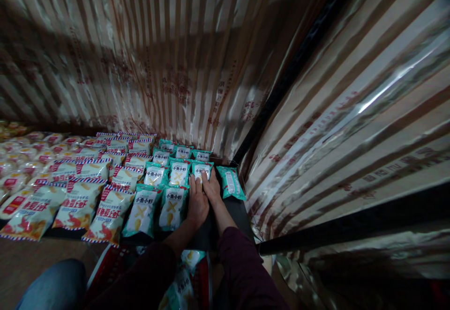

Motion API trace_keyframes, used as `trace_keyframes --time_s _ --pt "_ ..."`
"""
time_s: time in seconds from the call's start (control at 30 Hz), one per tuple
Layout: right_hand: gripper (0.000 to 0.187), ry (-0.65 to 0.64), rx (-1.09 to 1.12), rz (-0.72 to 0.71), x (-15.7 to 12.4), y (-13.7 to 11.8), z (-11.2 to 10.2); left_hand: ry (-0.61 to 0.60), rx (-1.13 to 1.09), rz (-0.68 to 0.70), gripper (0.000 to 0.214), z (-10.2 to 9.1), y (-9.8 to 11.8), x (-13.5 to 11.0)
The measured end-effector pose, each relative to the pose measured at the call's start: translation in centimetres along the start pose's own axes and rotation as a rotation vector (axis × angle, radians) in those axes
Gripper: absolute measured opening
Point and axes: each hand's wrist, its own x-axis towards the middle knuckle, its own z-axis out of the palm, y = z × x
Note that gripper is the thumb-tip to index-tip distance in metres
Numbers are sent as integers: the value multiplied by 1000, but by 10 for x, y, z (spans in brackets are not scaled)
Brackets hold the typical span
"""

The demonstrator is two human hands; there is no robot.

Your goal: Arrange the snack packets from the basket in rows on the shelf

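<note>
Rows of teal snack packets [175, 204] lie flat on a dark surface. My left hand [197, 204] rests palm down beside the front teal packet, fingers stretched forward. My right hand [210, 186] lies flat next to it, its fingers touching the lower edge of a teal packet [201, 168] in the middle row. Both hands sit side by side and hold nothing. One teal packet [230, 182] lies alone, tilted, to the right of my right hand. Dark maroon sleeves cover both forearms.
Red, white and blue shrimp-snack packets [79, 202] fill the rows to the left. Striped foil sheeting [168, 62] forms walls behind and to the right. More packets [183, 277] lie in a box near my lap. A knee in jeans [52, 286] shows lower left.
</note>
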Motion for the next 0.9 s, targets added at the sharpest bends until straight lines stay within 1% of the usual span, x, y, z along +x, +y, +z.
trace_keyframes --time_s 0.1,0.2,0.33,0.5,0.67,0.8,0.9 --pt "66 -1 9 21 -1 -1 -1 8 17 38 57 0 -1 -2" --pt "69 27 29 36 -4 1 -1 24 39 74 56 1 -1 -4" --pt "71 65 64 3 -8 3 -2 31 61 120 56 1 0 -6" --pt "69 118 71 -34 -16 7 -4 18 82 121 59 1 4 -13" --pt "66 183 37 -93 -33 10 -7 -29 128 130 56 -4 12 -29" --pt "62 219 8 -122 -52 11 -9 -75 145 155 55 -15 17 -46" --pt "55 238 -8 -150 -69 12 -10 -110 132 181 56 -23 19 -60"
